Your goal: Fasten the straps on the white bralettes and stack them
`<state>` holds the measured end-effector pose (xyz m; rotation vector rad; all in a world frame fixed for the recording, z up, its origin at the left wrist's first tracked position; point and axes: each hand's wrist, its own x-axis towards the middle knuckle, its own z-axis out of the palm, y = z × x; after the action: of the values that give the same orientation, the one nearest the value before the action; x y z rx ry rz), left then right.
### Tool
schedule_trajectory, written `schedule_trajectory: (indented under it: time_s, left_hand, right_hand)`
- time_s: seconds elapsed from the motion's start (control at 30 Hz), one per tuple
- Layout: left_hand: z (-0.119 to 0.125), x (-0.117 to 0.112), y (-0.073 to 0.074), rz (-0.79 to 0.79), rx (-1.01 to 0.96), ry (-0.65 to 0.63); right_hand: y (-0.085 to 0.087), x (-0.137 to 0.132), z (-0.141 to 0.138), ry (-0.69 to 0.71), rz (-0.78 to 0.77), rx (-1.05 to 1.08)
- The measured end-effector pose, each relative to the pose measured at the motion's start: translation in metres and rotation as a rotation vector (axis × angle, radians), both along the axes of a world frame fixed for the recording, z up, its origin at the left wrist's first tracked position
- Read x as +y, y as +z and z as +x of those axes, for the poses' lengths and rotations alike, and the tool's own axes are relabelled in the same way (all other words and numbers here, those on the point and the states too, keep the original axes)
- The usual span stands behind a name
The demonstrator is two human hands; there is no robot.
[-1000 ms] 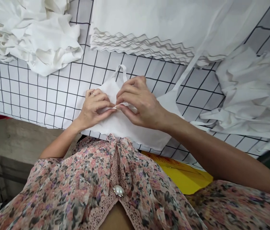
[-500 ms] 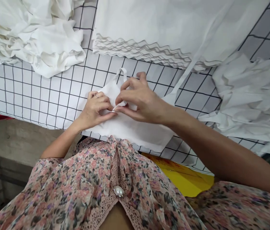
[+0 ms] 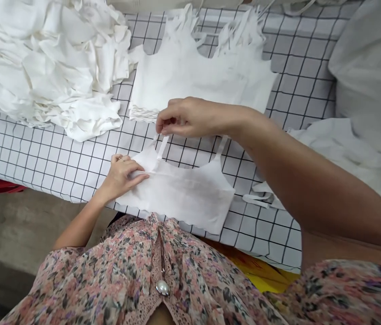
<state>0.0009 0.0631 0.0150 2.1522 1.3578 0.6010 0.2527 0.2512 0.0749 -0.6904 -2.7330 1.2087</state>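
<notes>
Two hands are held well apart over a white camisole (image 3: 176, 194). The left hand (image 3: 121, 178), with a ring on one finger, is kept open, its fingers laid nearly flat and pressed on the upper corner of the fabric. The right hand (image 3: 190, 118) is raised above the tabletop, its thumb and fingertips (image 3: 160, 124) pinched together on the upper end of a narrow strap (image 3: 162, 146), which is drawn up from the side of the camisole nearer the left hand. A second strap (image 3: 222, 146) is left lying on the other side. The camisole is laid flat, its scalloped hem turned toward a floral blouse (image 3: 163, 253) and set close to the near edge of the white, black-gridded tabletop (image 3: 24, 149). Loose white strips (image 3: 256, 199) are lying just beside it. Beyond it, a stack of white camisoles (image 3: 200, 76) is placed, with a heap of crumpled white fabric (image 3: 44, 63) to the left and a pale grey cloth (image 3: 369, 76) at the far right.
</notes>
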Motion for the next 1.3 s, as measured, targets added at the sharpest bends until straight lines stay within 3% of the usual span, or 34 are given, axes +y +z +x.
schedule_trajectory:
  time_s: [0.17,0.37,0.43,0.57,0.67,0.77,0.9,1.0,1.1,1.3]
  left_hand:
    - [-0.008,0.001,-0.004,0.115,0.150,0.085]
    - [-0.003,-0.007,-0.004,0.232,0.196,0.176]
    - [0.004,-0.017,0.000,0.311,0.172,0.114]
    - [0.011,-0.043,0.006,0.342,0.147,-0.190]
    - [0.003,-0.056,0.007,0.275,0.136,-0.193]
    - [-0.013,-0.066,0.010,0.222,0.141,-0.158]
    - [-0.036,-0.079,0.016,0.192,0.209,-0.142]
    - [-0.048,-0.084,0.016,0.228,0.217,-0.141]
    - [-0.056,-0.080,0.009,0.318,0.199,-0.170]
    - [-0.062,-0.070,0.003,0.454,0.168,-0.154]
  right_hand:
    - [-0.005,0.006,-0.020,-0.116,0.105,-0.096]
    - [-0.026,0.007,-0.030,-0.222,0.130,-0.088]
    - [-0.030,0.008,-0.029,-0.236,0.129,-0.075]
    - [-0.029,-0.005,-0.018,-0.348,0.208,0.060]
    - [-0.024,-0.045,0.005,-0.509,0.359,0.264]
    - [-0.024,-0.114,0.038,-0.577,0.577,0.394]
    - [-0.037,-0.219,0.085,-0.546,0.690,0.211]
    - [-0.050,-0.276,0.113,-0.581,0.795,0.016]
    - [-0.060,-0.301,0.129,-0.557,0.900,-0.099]
    - [-0.070,-0.302,0.130,-0.566,0.962,-0.007]
